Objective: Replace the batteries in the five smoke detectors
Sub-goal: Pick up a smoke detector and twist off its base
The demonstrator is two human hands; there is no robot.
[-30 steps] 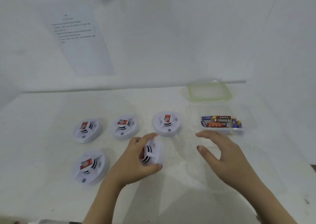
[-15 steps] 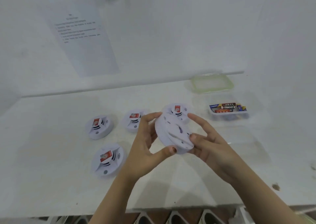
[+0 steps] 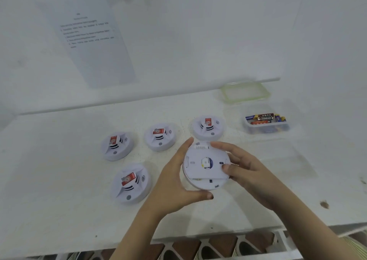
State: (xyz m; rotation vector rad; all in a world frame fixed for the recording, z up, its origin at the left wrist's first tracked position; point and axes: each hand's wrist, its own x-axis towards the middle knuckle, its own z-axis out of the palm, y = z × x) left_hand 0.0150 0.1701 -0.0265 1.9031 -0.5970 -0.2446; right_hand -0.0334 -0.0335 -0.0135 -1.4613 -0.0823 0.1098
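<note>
Staged test station, lab-like: white table (image 3: pixel 59 180) against white wall (image 3: pixel 198 31), printed instruction sheet (image 3: pixel 89 41) taped up.

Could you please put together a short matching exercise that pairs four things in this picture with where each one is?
Things
1. smoke detector, back side up
2. green-rimmed lid
3. batteries
4. printed sheet

Places
A. on the wall
B. in the clear container
C. flat on the table, behind the container
D. held between the left hand and the right hand

Pairs: 1-D, 2-C, 3-B, 4-A
</note>
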